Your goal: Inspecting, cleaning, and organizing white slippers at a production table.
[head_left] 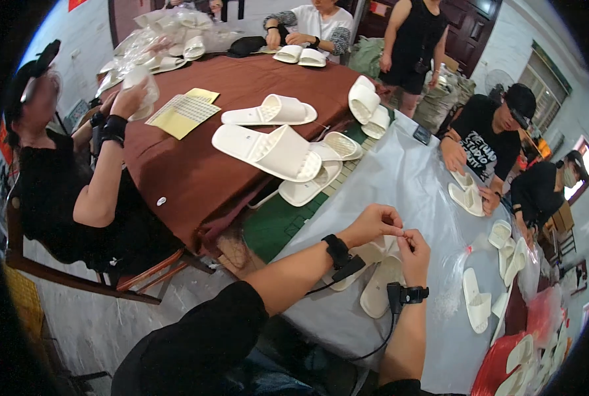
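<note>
Where fingers (388, 228) meet, white slippers (377, 294) beneath, on grey sheeting (433, 198)

Both hands (372, 225) (414, 253) close together, fingers (388, 212) curled inward

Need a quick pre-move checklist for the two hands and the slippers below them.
1. Both hands visible: ok; left hand and right hand nearly meet.
2. Anything pinched between them identified: cannot tell; too small.
3. Nearest slippers unobstructed: not ok; hands and wrists partly hide them.
4. Black wristbands on: ok, both wrists.
5. Yellow sheets beside the hands: not ok; they're across on the brown cloth.
</note>
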A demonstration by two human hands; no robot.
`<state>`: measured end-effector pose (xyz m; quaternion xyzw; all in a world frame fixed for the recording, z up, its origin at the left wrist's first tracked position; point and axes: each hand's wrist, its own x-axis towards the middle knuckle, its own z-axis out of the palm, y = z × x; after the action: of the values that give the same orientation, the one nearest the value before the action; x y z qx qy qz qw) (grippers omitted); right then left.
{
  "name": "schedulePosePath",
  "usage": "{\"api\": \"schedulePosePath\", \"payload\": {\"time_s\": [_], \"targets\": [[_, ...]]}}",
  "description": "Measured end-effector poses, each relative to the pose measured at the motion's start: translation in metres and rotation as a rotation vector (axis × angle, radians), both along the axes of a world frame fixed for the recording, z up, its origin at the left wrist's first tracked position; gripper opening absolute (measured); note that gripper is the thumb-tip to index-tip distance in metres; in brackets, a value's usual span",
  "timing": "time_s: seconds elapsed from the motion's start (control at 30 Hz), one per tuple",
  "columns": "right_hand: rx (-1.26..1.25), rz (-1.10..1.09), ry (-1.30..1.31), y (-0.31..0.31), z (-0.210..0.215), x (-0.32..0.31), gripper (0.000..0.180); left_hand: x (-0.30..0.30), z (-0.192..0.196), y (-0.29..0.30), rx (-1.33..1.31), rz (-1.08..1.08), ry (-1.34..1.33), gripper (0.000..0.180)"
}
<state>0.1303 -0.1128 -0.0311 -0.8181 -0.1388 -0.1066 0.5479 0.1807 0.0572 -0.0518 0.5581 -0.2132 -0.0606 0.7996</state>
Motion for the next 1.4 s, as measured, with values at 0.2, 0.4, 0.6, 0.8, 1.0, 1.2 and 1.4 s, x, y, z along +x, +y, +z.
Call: {"api": "schedulePosePath", "payload": {"time_s": [0.2,0.4,0.6,0.8,1.0,1.2,1.4], "targets": [[0.037,0.049,-0.012,0.001,-0.004,0.003,0.006,0.003,0.000,0.002,-0.023,-0.082,-0.066,0.016],[0.058,0.080,0.027,0.004,0.002,0.001,0.004,0.007,-0.001,0.002,-0.095,-0.079,-0.029,0.017],[0.059,0.067,-0.002,0.001,-0.003,0.004,0.004,0.004,0.001,0.004,-0.096,-0.093,-0.015,0.018],[0.065,0.049,0.001,-0.002,-0.005,0.004,0.003,0.003,0.003,0.004,-0.080,-0.090,-0.028,0.017],[0.101,0.052,0.001,0.004,0.000,0.001,0.003,-0.001,0.008,0.007,-0.079,-0.088,-0.034,0.015],[0.094,0.068,0.017,0.004,-0.003,0.001,0.004,0.002,0.003,0.005,-0.100,-0.100,-0.015,0.015],[0.056,0.061,-0.003,0.004,-0.001,0.001,0.005,-0.002,0.007,0.004,-0.118,-0.118,-0.004,0.015]]}}
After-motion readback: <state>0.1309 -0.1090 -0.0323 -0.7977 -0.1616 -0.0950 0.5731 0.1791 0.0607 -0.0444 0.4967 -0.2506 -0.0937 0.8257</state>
